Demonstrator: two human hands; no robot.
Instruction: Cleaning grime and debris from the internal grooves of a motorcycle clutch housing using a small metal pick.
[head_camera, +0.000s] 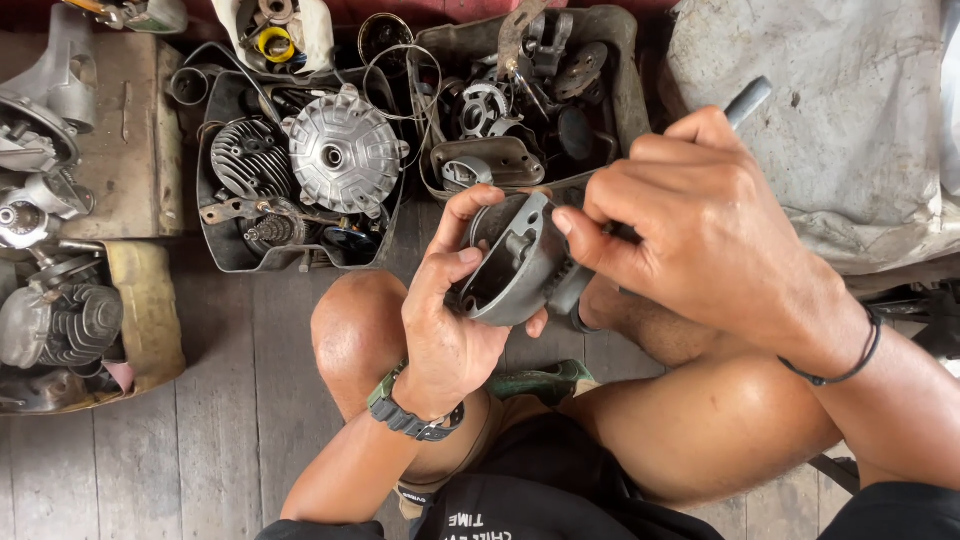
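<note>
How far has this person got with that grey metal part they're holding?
Done: the grey metal housing is out of the trays and sits in the left hand. In hand: the right hand works a grey-handled tool against it. Left: many more parts lie in the black tray, including a finned drum. How clean or finished the housing is cannot be told.

From my remote seat the view is evenly lit by soft daylight, bright enough to read everything without harsh contrast. The strongest light falls at two o'clock on the crumpled pale grey cloth (850, 120), which looks close to washed out. The round finned silver metal hub (345, 150) at eleven o'clock throws small glints. Shadows are soft, pooling under the bent knees at six o'clock. Focus is sharp across the centre; straight floor planks bow slightly toward the edges.
</note>
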